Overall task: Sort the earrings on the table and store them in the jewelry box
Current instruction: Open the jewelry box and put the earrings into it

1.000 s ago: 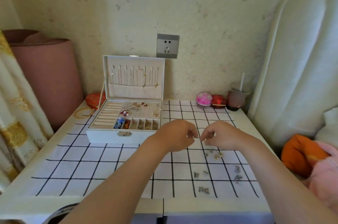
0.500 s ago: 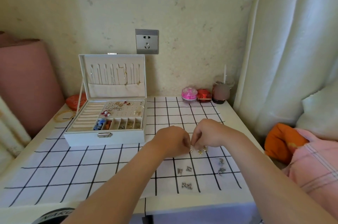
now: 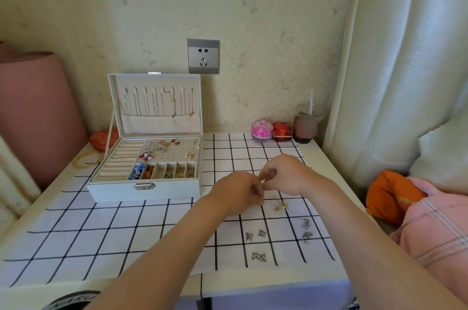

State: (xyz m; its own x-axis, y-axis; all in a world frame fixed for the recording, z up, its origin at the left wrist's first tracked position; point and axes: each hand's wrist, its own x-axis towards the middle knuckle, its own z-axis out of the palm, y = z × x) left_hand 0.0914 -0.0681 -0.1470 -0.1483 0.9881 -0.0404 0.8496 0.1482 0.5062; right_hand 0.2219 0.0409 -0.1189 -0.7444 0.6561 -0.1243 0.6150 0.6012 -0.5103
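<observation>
- Left hand [image 3: 238,193] and right hand [image 3: 285,174] meet knuckle to knuckle, a bit above the gridded cloth [image 3: 101,233].
- Fingers [image 3: 266,175] on both hands are curled in tight, tips touching. They pinch an earring [image 3: 263,184] between them. It's honestly just a tiny glint, so I can't make out its shape.
- Just near-side and right of the fingers, a gold pair [image 3: 280,207] lies on the cloth, not touched.
- Further toward the camera from the fingers there are three silvery sets: one pair [image 3: 255,235], another pair [image 3: 258,256] nearest the surface [image 3: 278,283] edge, and a third [image 3: 306,230] off to the right.
- The box [image 3: 144,190] sits well left of the fingers with its lid up. It has earrings on the peg panel and bits in the small front slots.
- Past the fingers, by the wall, are a pink pot [image 3: 262,129], a red pot [image 3: 282,131] and a cup [image 3: 306,124].
</observation>
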